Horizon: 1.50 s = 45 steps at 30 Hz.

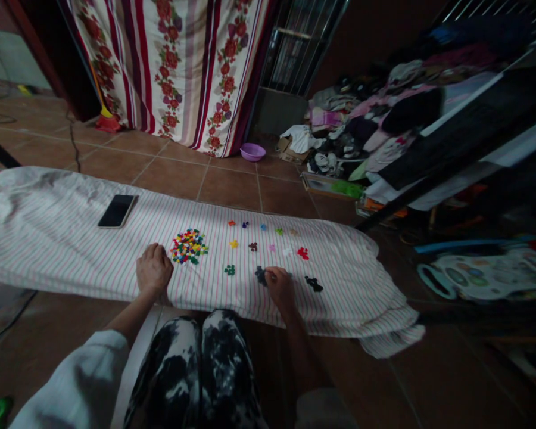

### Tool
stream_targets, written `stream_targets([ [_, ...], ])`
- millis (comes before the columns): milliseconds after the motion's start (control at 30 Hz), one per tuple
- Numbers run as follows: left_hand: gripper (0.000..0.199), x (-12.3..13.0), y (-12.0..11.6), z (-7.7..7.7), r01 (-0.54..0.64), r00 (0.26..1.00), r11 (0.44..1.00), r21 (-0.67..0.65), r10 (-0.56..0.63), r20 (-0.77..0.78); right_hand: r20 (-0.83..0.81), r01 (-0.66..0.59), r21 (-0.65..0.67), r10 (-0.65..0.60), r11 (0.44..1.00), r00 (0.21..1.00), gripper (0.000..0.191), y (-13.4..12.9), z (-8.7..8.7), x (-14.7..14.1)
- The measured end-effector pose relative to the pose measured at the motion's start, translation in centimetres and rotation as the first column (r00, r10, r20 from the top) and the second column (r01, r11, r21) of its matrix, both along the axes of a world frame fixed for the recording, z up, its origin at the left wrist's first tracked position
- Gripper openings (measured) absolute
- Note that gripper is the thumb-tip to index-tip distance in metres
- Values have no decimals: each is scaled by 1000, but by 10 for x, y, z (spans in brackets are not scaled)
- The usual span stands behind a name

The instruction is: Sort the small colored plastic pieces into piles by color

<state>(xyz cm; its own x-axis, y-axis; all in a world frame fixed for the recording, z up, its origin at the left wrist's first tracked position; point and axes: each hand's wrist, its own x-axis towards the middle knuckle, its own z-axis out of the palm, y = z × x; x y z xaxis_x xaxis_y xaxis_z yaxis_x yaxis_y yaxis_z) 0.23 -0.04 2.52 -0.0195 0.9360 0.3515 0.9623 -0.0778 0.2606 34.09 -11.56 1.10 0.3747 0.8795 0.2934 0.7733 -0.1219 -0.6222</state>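
Note:
My left hand rests on the striped cloth with its fingers curled in; whatever is inside them is hidden. Just right of it lies a mixed pile of small colourful pieces. My right hand is closed in a pinch at the edge of a dark grey cluster of pieces; anything between the fingertips is too small to make out. Around it sit small single-colour clusters, among them green pieces, black pieces, red pieces, brown pieces and yellow pieces.
The striped cloth covers a long low surface before my knees. A phone lies at its left. Beyond are a floral curtain, a purple basin and a heap of clothes. A dark bar slants at the right.

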Motion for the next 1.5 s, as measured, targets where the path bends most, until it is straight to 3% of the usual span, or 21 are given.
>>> stream_targets([
  [333, 28, -1, 1, -3, -2, 1000, 1000, 14, 2, 3, 68, -1, 128, -7, 992, 998, 29, 10, 5, -7],
  [567, 29, 0, 1, -2, -2, 1000, 1000, 1, 2, 27, 104, -113, 130, 99, 985, 990, 28, 30, 15, -41],
  [800, 31, 1, 1, -3, -4, 999, 1000, 4, 4, 40, 64, -339, 14, 338, 941, 939, 27, 54, 12, -99],
  [1000, 33, 0, 3, -6, 1, 999, 1000, -4, -1, 48, 89, -428, -94, 436, 899, 896, 28, 97, 23, -130],
  [1200, 32, 1, 3, -6, -7, 999, 1000, 4, 7, 42, 150, -425, -233, 464, 875, 873, 29, 135, 29, -143],
  [1500, 33, 1, 3, -7, -9, 999, 1000, -2, 9, 48, 198, -312, -320, 385, 895, 901, 26, 153, 27, -148],
])
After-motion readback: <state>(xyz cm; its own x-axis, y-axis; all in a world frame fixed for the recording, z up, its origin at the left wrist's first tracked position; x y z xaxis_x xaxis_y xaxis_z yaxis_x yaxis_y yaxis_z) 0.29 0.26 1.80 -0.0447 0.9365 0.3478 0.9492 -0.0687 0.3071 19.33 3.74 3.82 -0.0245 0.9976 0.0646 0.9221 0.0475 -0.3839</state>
